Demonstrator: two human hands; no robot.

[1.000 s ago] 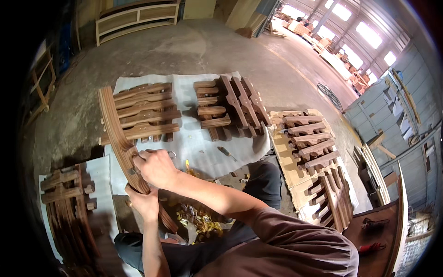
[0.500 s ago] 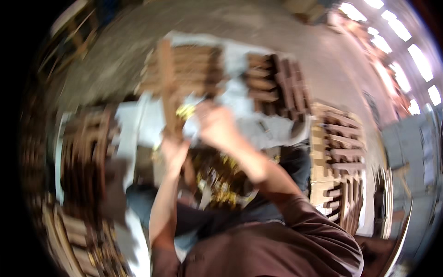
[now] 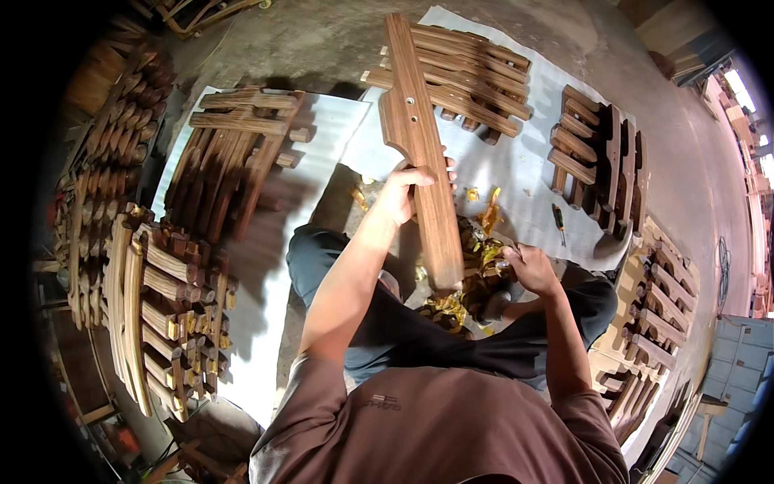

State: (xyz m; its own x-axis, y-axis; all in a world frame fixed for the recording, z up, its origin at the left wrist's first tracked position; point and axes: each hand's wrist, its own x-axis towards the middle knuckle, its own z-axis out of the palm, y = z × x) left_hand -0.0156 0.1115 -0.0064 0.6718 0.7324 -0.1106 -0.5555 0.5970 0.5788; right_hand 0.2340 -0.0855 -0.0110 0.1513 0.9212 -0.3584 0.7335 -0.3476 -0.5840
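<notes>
My left hand (image 3: 409,187) is wrapped round the middle of a long brown wooden furniture part (image 3: 425,161). The part stands tilted, its far end over stacked pieces and its near end above my lap. Two small round holes show in its wide section, and its left edge is cut in a curve. To its right, my right hand (image 3: 528,269) is closed beside a heap of crumpled yellow tape (image 3: 484,250) between my legs. Whatever is in its fingers is too small to make out. One yellow strip (image 3: 490,210) sticks up from the heap.
Similar wooden parts lie stacked on white sheets ahead (image 3: 476,77), at the right (image 3: 601,153) and at the left (image 3: 230,165). More stacks (image 3: 165,298) crowd the near left, and others (image 3: 661,298) rest on cardboard at the right. A screwdriver (image 3: 559,224) lies on the sheet.
My right hand has gone from beside the wooden part, where something yellow showed, down to the tape heap. My left hand still holds the part. The whole view has shifted.
</notes>
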